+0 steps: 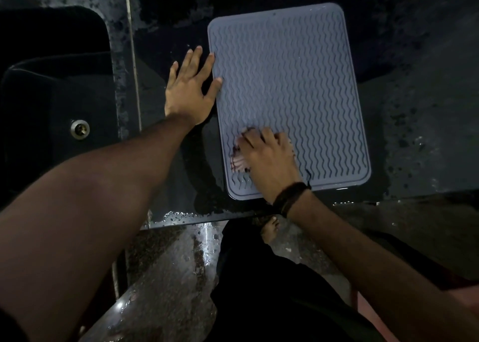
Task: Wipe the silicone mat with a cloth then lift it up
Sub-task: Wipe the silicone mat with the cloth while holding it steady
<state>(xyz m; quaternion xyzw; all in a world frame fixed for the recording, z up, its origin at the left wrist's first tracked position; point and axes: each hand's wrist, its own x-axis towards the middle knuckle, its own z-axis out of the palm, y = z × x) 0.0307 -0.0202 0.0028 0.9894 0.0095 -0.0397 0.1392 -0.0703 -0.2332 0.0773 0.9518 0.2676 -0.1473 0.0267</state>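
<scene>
At nine o'clock a dark sink [51,87] is sitting with its metal drain [80,129] showing. Toward the centre, the left hand [189,90] is lying flat with fingers spread straight, its fingertips pressing the left edge of the grey silicone mat [290,82], which is lying flat on the wet black counter [414,124] toward one o'clock. At the mat's six o'clock corner, the right hand [267,155] is grasping a crumpled cloth [238,161] with curled fingers, pressing it against the ridges.

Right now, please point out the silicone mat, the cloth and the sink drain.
silicone mat [287,77]: head view, bare ribbed middle.
cloth [238,162]: head view, part showing left of the right hand.
sink drain [80,129]: head view, metal centre.
</scene>
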